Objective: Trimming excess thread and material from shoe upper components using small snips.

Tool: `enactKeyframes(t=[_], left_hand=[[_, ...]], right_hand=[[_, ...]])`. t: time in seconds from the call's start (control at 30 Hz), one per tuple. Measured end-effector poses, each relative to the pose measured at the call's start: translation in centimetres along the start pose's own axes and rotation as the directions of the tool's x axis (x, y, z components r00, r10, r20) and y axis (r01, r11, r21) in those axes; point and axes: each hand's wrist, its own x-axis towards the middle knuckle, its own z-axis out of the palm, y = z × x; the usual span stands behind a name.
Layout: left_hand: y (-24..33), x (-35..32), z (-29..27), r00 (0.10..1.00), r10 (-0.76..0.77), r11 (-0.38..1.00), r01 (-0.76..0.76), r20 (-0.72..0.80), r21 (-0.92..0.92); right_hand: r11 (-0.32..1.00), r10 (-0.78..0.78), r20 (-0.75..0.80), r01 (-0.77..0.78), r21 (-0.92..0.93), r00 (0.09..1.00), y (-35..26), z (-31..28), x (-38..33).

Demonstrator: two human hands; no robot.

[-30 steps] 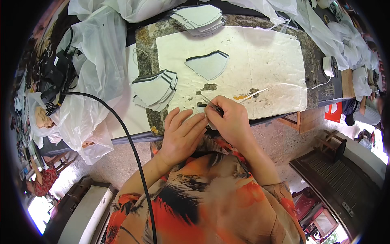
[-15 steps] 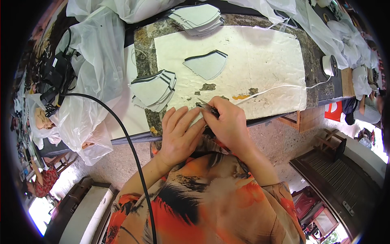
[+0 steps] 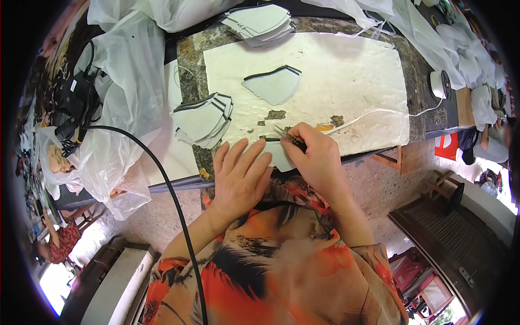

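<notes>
My left hand lies flat, fingers spread, pressing a pale grey cut piece against the near edge of the stone table. My right hand is closed around a small thin tool whose metal tip points up-left just above that piece. A single grey piece with a dark edge lies on the white sheet beyond my hands. A fanned stack of the same pieces sits left of my left hand.
Another stack of pieces lies at the table's far edge. A white cord runs across the sheet to a spool at right. Clear plastic bags hang at left. A black cable curves down past my left arm.
Both hands stay pressed together at the table's near edge. The right hand has shifted slightly with the tool; the piece under the left hand stays put.
</notes>
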Motion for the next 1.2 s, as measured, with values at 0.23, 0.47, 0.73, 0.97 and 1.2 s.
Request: enactKeyframes(t=[0.23, 0.47, 0.73, 0.97, 1.2], left_hand=[[0.3, 0.0, -0.2, 1.0, -0.023, 1.0, 0.023, 0.015, 0.007], [0.5, 0.2, -0.3, 0.999, -0.026, 0.999, 0.024, 0.045, 0.037], [0.7, 0.4, -0.3, 0.999, -0.033, 0.998, 0.031, 0.037, 0.048], [1.1, 0.7, -0.2, 0.999, -0.047, 0.997, 0.045, 0.027, 0.069], [1.4, 0.9, -0.2, 0.999, -0.043, 0.994, 0.041, 0.017, 0.106]], right_hand=[[0.999, -0.025, -0.006, 0.024, -0.036, 1.0, 0.3, 0.0, -0.2], [0.999, -0.01, -0.038, 0.009, -0.035, 0.999, 0.3, 0.3, -0.1], [0.999, -0.015, -0.033, 0.013, -0.038, 0.999, 0.2, 0.3, -0.1], [0.997, -0.017, -0.019, 0.016, -0.071, 1.0, 0.5, 0.4, 0.0], [1.0, -0.003, -0.004, 0.003, -0.015, 1.0, 0.4, -0.5, -0.1]])
